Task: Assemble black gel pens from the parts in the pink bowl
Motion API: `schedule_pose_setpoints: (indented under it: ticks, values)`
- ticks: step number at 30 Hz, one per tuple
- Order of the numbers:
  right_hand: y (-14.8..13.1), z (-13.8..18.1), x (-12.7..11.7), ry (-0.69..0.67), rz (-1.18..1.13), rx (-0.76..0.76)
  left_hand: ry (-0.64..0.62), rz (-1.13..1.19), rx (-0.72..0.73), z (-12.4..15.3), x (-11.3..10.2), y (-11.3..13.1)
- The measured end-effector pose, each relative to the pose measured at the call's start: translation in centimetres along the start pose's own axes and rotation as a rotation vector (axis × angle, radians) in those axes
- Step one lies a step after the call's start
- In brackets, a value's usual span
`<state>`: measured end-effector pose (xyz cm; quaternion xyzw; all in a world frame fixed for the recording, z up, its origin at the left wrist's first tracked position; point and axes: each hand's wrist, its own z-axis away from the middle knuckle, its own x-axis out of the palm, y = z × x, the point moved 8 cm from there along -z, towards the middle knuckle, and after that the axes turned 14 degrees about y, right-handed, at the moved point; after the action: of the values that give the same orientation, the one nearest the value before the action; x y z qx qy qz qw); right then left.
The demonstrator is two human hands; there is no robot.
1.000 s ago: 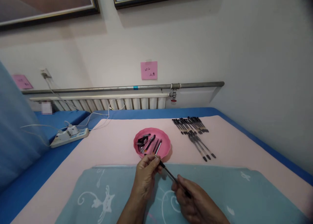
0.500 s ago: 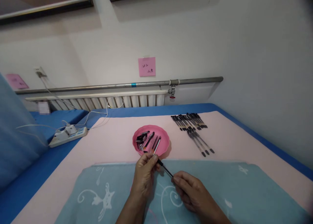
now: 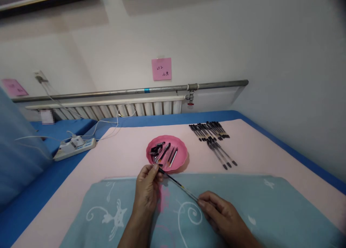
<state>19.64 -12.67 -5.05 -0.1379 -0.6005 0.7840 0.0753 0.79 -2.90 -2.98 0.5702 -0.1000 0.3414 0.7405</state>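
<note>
My left hand (image 3: 146, 188) pinches one end of a thin pen refill (image 3: 177, 184), just in front of the pink dish (image 3: 180, 160). My right hand (image 3: 221, 217) grips the pen barrel at the refill's other end, low over the teal cloth (image 3: 243, 208). The refill stretches bare between the two hands. Pen parts (image 3: 162, 153) lie in the dish: black caps, tips and several refills.
Several assembled black pens (image 3: 209, 131) lie in a row at the back right, with a few more pens (image 3: 221, 156) in front of them. A white power strip (image 3: 74, 147) with cables sits at left on the blue surface. A radiator (image 3: 113, 111) and pipe run along the wall.
My hands have moved apart: the left went left, the right stayed low at right, and more of the thin refill now shows between them. The view tilted slightly down.
</note>
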Motion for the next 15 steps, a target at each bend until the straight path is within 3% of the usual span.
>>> schedule_pose_setpoints:
  ticks: [10,15]
  values:
    - [0.9,0.2,-0.4,-0.013,-0.082,0.103,0.119,0.002,0.101,-2.0,-3.0,3.3]
    - [0.9,0.3,-0.5,0.019,-0.166,0.161,-0.021,-0.384,0.087,-0.9,-2.7,2.3]
